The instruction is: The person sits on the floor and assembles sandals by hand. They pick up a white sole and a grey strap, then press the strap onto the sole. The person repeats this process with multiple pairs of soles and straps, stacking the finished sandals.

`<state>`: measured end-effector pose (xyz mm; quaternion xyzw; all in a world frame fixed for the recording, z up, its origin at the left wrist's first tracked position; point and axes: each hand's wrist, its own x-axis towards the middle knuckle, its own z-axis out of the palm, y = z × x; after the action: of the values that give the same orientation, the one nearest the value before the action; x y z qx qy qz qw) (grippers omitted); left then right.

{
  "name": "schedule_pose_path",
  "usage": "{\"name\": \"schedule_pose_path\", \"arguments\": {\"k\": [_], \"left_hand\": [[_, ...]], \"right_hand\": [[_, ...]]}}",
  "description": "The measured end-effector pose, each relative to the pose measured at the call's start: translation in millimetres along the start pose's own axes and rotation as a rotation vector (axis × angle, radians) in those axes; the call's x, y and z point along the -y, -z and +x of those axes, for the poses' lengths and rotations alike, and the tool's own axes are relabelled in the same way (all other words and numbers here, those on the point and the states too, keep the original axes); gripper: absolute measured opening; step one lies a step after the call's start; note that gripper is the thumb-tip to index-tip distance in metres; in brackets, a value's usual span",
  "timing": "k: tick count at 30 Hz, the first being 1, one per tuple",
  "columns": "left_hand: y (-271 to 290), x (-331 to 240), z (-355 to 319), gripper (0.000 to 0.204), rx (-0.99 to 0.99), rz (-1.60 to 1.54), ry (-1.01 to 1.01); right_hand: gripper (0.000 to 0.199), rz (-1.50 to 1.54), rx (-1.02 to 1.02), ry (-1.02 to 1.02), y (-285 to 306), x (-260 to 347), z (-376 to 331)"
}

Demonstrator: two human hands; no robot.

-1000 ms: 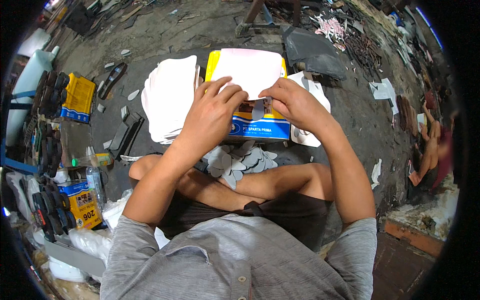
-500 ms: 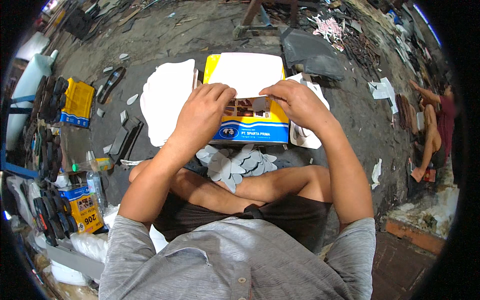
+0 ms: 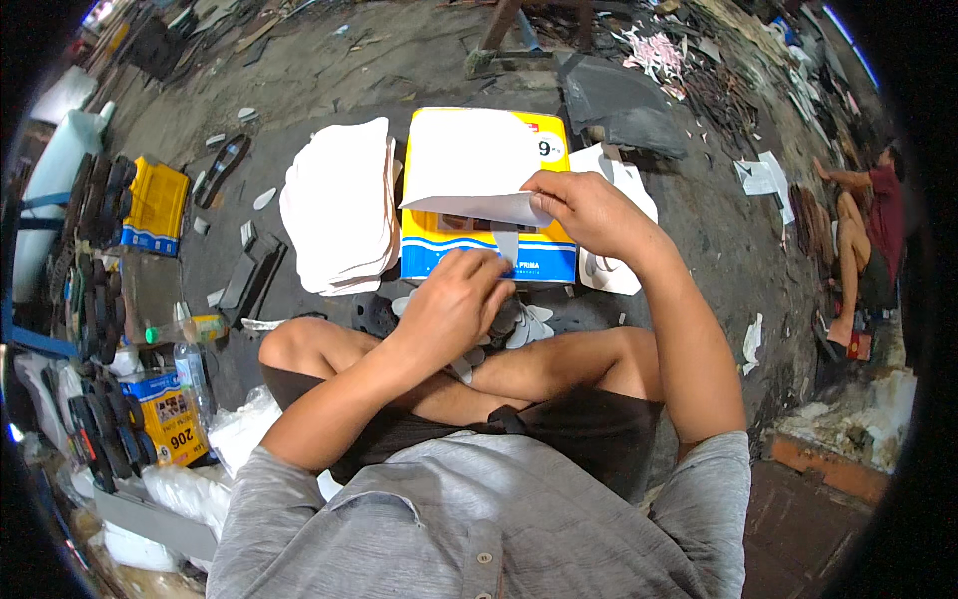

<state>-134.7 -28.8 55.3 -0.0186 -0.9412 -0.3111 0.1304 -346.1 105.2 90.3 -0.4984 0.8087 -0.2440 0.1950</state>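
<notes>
A white sheet [image 3: 464,160] lies over a yellow-and-blue box [image 3: 424,262] in front of me, its near edge lifted and curling. My right hand [image 3: 589,208] pinches that sheet's near right corner between thumb and fingers. Lower down, at the box's near edge, my left hand [image 3: 457,299] is closed with its fingertips on a small grey flat piece [image 3: 509,243], whose far end reaches under the sheet. Several grey rounded flat pieces [image 3: 532,327] lie in a heap between the box and my crossed legs, partly hidden by my left hand.
Stacked white cut sheets [image 3: 334,205] lie left of the box; more white pieces [image 3: 624,270] lie right of it. A black sheet [image 3: 624,110] is farther off. Shoe soles, bottles and a yellow box [image 3: 155,205] crowd the left. Another person [image 3: 883,215] sits at far right.
My left hand has let go of the white sheet and come down toward me to the grey piece, which has shifted nearer. The sheet has turned slightly and moved left; my right hand still grips it.
</notes>
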Motion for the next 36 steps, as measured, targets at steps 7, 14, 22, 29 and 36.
{"name": "schedule_pose_path", "arguments": {"k": [7, 14, 22, 29, 36], "left_hand": [[-37, 45, 34, 0.043, -0.015, 0.264, -0.076], [-22, 32, 37, 0.036, 0.03, 0.194, -0.063], [-37, 10, 12, 0.024, -0.163, -0.057, 0.206], [-42, 8, -6, 0.025, -0.131, 0.043, 0.154], [-56, 11, -8, 0.02, -0.276, 0.056, 0.101]], "right_hand": [[0.024, -0.079, -0.12, 0.026, 6, 10, 2], [0.022, -0.106, -0.253, 0.085, 10, 10, -7], [0.02, -0.103, -0.228, 0.114, -7, 14, -26], [0.02, -0.123, -0.145, 0.102, -26, 15, -43], [0.019, -0.146, -0.16, 0.094, -24, 17, -41]]}}
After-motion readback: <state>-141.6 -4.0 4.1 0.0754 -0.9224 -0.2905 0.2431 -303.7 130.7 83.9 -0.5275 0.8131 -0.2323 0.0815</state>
